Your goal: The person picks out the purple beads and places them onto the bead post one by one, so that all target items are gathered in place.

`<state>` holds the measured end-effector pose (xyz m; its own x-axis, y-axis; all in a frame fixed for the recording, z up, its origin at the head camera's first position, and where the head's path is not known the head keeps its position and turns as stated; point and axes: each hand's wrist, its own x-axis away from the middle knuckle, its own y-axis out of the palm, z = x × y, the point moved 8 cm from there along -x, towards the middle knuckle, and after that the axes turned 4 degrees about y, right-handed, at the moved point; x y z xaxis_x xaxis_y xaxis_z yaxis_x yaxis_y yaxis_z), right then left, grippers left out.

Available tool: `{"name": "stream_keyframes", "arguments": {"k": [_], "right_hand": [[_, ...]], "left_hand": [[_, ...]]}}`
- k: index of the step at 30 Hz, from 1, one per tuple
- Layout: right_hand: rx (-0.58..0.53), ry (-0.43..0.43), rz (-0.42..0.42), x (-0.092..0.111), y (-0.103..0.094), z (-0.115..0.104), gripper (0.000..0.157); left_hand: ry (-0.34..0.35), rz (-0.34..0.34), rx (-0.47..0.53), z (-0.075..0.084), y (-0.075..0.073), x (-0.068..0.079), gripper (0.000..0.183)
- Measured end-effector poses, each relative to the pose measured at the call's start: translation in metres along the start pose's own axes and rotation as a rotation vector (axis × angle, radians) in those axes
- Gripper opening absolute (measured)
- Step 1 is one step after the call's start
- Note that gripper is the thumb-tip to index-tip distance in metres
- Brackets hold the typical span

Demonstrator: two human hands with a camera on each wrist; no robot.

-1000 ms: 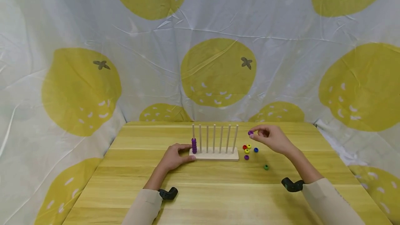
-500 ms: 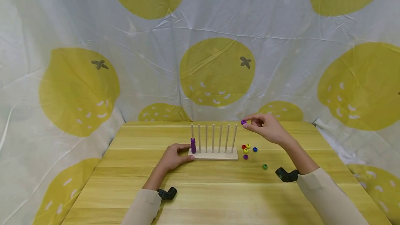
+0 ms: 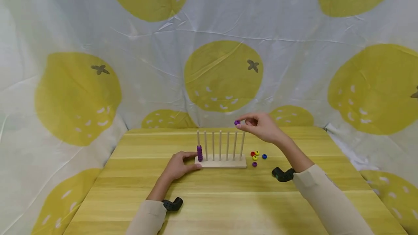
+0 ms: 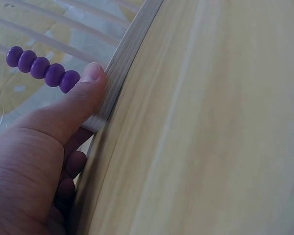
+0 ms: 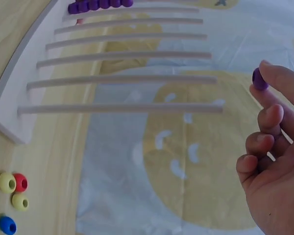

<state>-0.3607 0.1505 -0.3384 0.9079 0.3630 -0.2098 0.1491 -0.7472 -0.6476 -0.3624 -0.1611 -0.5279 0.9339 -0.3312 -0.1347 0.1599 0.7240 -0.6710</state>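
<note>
A wooden peg stand (image 3: 222,164) has a row of several upright pegs on a flat base. Several purple beads (image 3: 199,153) are stacked on its leftmost peg. My left hand (image 3: 177,166) grips the left end of the base, its thumb (image 4: 88,81) along the front edge. Up near the tops of the right-hand pegs, my right hand (image 3: 264,128) pinches a purple bead (image 5: 259,79) between thumb and index finger. That bead is apart from every peg, and the other fingers are loosely curled.
Right of the stand lie loose beads: a red bead (image 3: 253,153), two yellow beads (image 3: 255,158), a blue bead (image 3: 264,156) and a purple bead (image 3: 254,164). All sit on the wooden table (image 3: 228,206). A lemon-patterned cloth (image 3: 156,64) hangs behind.
My right hand has carried the purple bead up and to the left, from above the loose beads to the pegs' tops. The green bead is now out of sight. My left hand keeps its grip.
</note>
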Motion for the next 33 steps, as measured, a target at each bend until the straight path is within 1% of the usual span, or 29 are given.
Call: {"name": "stream_keyframes", "arguments": {"k": [7,12,17,23,28,33], "right_hand": [[0.014,-0.032,-0.015,-0.012,0.01,-0.013,0.028],[0.008,-0.043,-0.035,-0.023,0.022,-0.026,0.028],[0.011,-0.056,-0.063,-0.038,0.04,-0.038,0.025],[-0.006,-0.082,-0.102,-0.051,0.064,-0.051,0.025],[0.002,-0.091,-0.124,-0.056,0.079,-0.06,0.026],[0.014,-0.102,-0.143,-0.058,0.092,-0.067,0.024]], "left_hand": [[0.012,0.005,-0.006,0.001,-0.001,-0.002,0.059],[0.013,0.006,-0.009,0.0,-0.002,-0.002,0.059],[0.017,0.008,-0.006,-0.001,-0.003,-0.001,0.059],[0.021,0.012,-0.003,0.0,-0.004,0.0,0.059],[0.033,0.011,0.003,0.002,-0.003,-0.001,0.057],[0.027,0.001,0.008,0.0,-0.001,-0.002,0.056]]}}
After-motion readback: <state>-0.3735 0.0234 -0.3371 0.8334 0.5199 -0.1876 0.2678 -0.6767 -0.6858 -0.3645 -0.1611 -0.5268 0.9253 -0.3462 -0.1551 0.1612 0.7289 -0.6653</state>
